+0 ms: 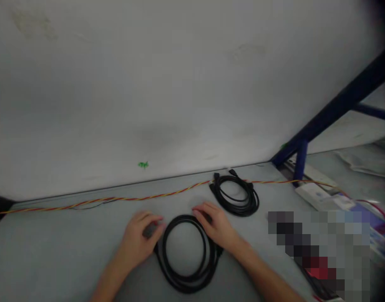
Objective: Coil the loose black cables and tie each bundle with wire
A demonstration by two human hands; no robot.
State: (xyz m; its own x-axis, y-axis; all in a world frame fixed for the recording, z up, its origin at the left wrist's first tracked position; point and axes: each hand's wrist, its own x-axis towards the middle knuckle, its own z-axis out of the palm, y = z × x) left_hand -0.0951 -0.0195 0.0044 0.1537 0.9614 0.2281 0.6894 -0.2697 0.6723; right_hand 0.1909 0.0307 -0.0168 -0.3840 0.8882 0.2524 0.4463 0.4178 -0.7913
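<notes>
A black cable (189, 289) lies coiled in a ring on the grey surface, low in the middle of the view. Beside its left edge is my left hand (143, 239), thumb and fingers curved with a gap between them and nothing held. My right hand (216, 224) rests at the coil's upper right, its thumb and fingers bent and apart; no object shows in its grasp. Behind it lies a second coiled black cable (242, 208), with its connectors at the top of the coil.
A twisted red and yellow wire (161, 195) runs across the grey surface (53, 251) near the pale wall (179, 105). At the right stand a dark blue metal frame (331, 109) and white boxes (318, 195). A blurred-out patch covers the lower right.
</notes>
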